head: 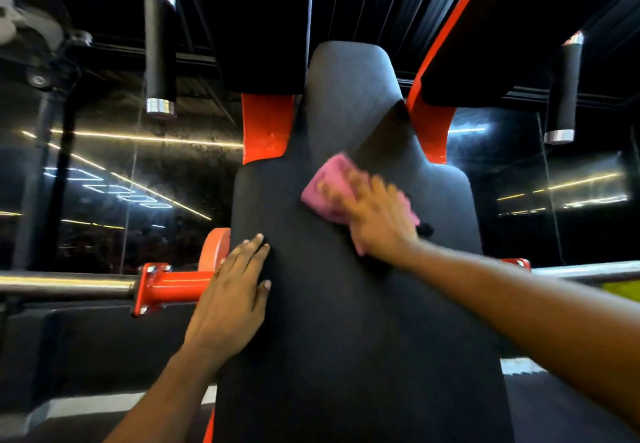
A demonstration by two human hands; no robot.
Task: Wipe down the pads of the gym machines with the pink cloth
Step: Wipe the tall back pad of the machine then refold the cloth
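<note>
A long black back pad (346, 321) of a gym machine fills the middle of the view and narrows toward a headrest at the top. The pink cloth (329, 183) lies on the pad's upper middle. My right hand (377, 217) presses flat on the cloth with fingers spread; the hand is motion-blurred. My left hand (232, 300) rests flat on the pad's left edge, fingers straight, holding nothing.
Red frame pieces (266, 127) flank the pad's neck. Two black foam handles with chrome ends hang at upper left (159, 51) and upper right (564, 89). A chrome bar with a red flange (152, 287) juts out left of the pad. Mirrored walls stand behind.
</note>
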